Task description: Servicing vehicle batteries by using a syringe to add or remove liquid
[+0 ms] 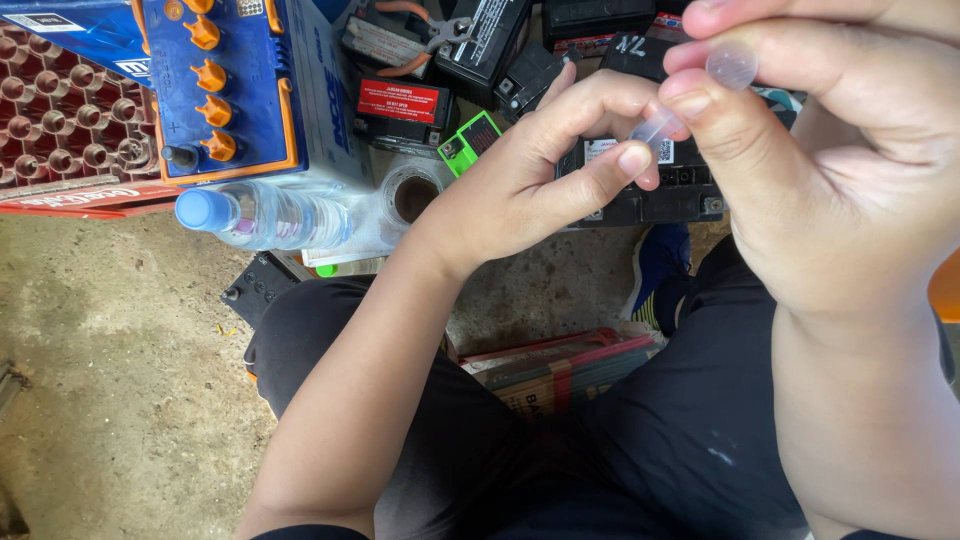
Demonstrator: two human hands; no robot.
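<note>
Right hand (800, 170) and left hand (540, 180) both pinching one small clear plastic tube (655, 127) above black batteries (650, 190)

At the upper right of the frame I see my right hand (800, 170), with my left hand (545, 175) just left of it; a small tube (655, 127) sits between their fingertips. Behind both hands, along the top, lies a heap of small batteries (480, 50), with pliers (425, 35) on top. A large battery (230, 80) stands upper left, a crate (60, 110) left of it. A bottle (260, 215) lies before the large battery. A box (560, 365) rests between my legs at centre.
</note>
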